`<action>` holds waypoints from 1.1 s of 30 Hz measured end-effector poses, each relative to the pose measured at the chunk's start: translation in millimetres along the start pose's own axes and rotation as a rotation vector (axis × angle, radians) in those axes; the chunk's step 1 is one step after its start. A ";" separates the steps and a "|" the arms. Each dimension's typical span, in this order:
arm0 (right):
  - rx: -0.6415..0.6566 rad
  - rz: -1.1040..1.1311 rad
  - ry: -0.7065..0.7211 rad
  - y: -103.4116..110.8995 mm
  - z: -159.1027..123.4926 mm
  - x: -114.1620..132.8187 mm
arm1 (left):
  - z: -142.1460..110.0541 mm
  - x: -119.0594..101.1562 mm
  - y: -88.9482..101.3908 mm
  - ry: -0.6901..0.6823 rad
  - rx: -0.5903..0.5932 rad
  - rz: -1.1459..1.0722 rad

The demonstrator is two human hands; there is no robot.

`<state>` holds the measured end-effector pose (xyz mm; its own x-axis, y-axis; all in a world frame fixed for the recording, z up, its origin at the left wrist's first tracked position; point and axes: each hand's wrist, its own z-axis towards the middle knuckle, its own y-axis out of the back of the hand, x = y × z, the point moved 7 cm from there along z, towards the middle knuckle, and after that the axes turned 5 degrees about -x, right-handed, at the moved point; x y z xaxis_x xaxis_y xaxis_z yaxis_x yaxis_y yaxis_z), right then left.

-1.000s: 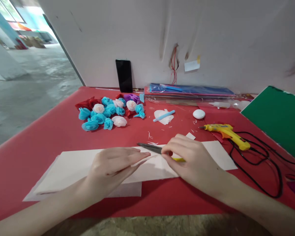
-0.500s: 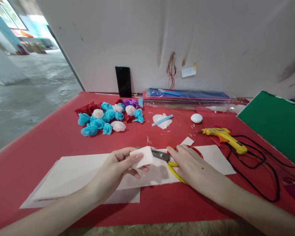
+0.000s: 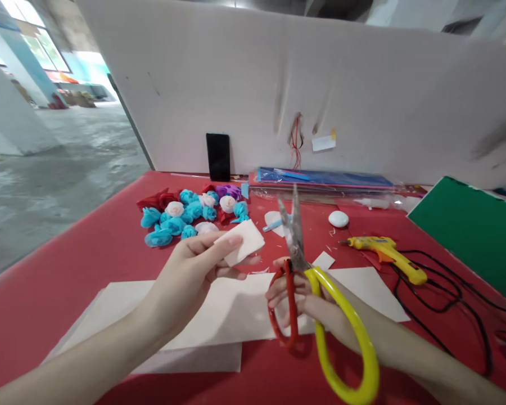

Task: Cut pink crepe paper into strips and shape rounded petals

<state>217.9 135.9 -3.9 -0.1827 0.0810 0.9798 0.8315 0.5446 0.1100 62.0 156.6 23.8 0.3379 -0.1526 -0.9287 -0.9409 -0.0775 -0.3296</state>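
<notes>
Between the thumb and fingers of my left hand (image 3: 194, 270) is a small folded square of cream paper (image 3: 248, 242). My right hand (image 3: 312, 304) holds a pair of scissors (image 3: 296, 250) with one red and one yellow handle. The scissors point up and away, their blades slightly apart and clear of the paper square. Below both hands lie long cream paper sheets (image 3: 231, 315) on the red tabletop (image 3: 88, 242). A small white paper piece (image 3: 324, 260) rests just beyond my right hand.
Blue, pink, red and purple paper flowers (image 3: 175, 226) are heaped at the back left. A phone (image 3: 218, 157) leans on the wall. To the right are a white egg-shaped object (image 3: 338, 219), a yellow glue gun (image 3: 388, 256) with a looping black cord, and a green board (image 3: 472, 236).
My right hand has turned the scissors upright, away from the paper square. My left hand has raised the square a little. The camera view has tilted up.
</notes>
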 end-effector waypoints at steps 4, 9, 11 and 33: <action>-0.244 -0.102 -0.026 5.7 -10.3 0.2 | 9.2 -14.7 -10.2 -0.068 0.002 -0.043; -0.287 -0.190 -0.191 6.1 -17.7 -4.6 | 12.7 -14.7 -13.6 -0.062 -0.008 -0.026; -0.275 -0.251 -0.210 7.2 -18.3 -4.2 | 12.7 -10.7 -14.1 -0.042 0.005 -0.013; -0.249 -0.618 0.010 8.7 -21.9 9.2 | 11.1 0.1 -13.8 -0.042 0.052 0.123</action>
<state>234.9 123.0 9.7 -0.6607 -0.1927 0.7255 0.6721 0.2786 0.6861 74.7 168.6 26.4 0.2194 -0.1159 -0.9687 -0.9755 -0.0098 -0.2198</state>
